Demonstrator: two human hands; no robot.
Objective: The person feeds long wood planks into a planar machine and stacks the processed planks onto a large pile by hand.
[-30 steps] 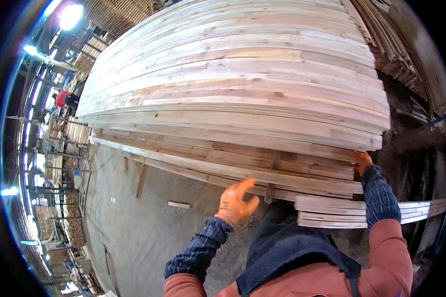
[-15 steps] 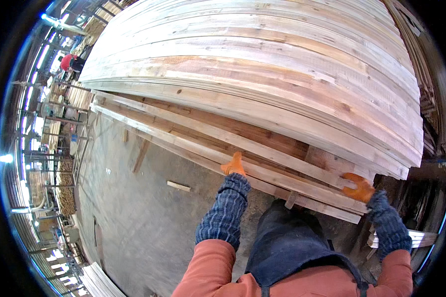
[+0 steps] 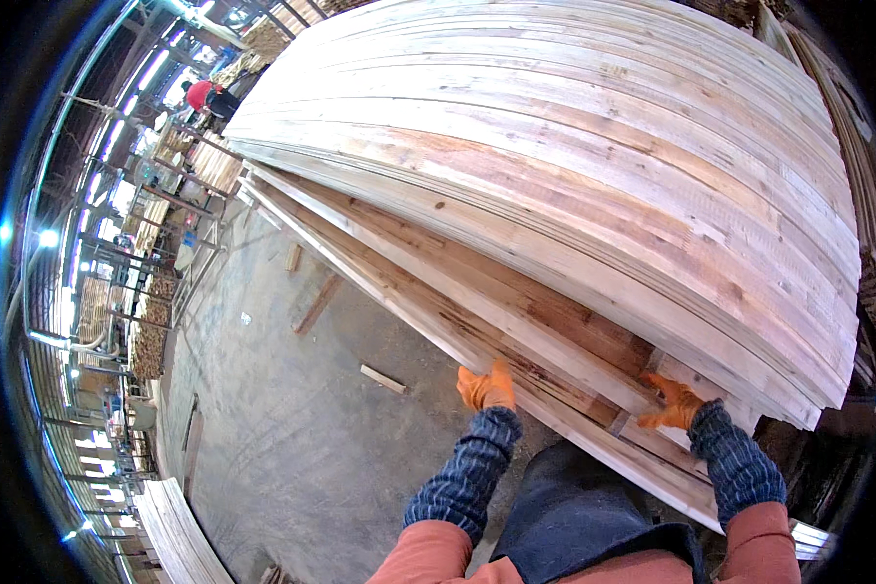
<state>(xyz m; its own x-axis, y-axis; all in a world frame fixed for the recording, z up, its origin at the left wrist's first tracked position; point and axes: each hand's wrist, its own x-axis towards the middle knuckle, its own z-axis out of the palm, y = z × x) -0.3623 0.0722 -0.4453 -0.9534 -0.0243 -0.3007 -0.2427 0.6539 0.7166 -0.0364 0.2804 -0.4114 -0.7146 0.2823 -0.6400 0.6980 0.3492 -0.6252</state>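
Hands in orange gloves press a long plank low in the lumber stack: left hand gripping its outer edge, right hand flat on top (fingers spread).

Long pale plank, stack's edge

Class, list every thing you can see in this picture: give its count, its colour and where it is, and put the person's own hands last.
Stack of boards: many, pale and reddish wood, fills the upper right.
Lower boards: several, brown, jutting from under the stack toward the person.
Wood offcuts: a few, pale and brown, lying on the floor.
Concrete floor: one, grey, left of the stack.
Other person: one, red top, far upper left.
Racks of timber: several, along the left edge.
Left hand: orange glove, on the edge of a lower board.
Right hand: orange glove, on the board ends.
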